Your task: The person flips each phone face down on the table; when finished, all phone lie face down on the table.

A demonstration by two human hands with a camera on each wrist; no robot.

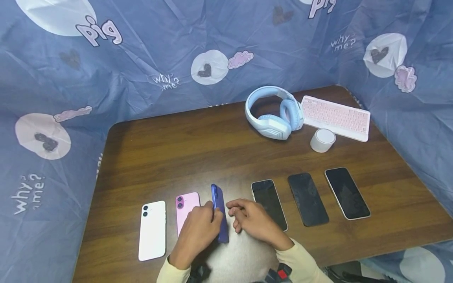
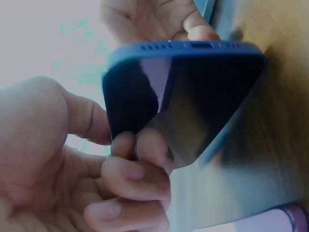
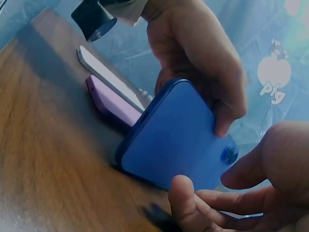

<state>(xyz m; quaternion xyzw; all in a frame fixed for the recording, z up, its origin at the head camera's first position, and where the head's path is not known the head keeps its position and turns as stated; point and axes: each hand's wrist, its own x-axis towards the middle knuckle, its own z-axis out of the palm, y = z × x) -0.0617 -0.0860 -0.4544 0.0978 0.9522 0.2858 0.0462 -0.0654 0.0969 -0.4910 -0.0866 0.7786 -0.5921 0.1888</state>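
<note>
A blue phone (image 1: 220,216) stands tilted on its long edge at the front of the table. My left hand (image 1: 201,222) grips it by its upper edge, thumb on the blue back and fingers on the dark screen side. In the left wrist view the phone's dark screen (image 2: 193,96) faces the left hand (image 2: 38,150). Close to the phone's right side, my right hand (image 1: 253,220) has loosely bent fingers and holds nothing. The right wrist view shows this right hand (image 3: 285,179) beside the blue back (image 3: 174,135); whether a fingertip touches it, I cannot tell.
A pink phone (image 1: 187,202) and a white phone (image 1: 152,232) lie face down at left. Three phones with dark screens, the nearest one (image 1: 270,200) partly behind the right hand, lie at right. Headphones (image 1: 270,125), a pink-and-white keyboard (image 1: 336,116) and a white cylinder (image 1: 323,140) stand farther back.
</note>
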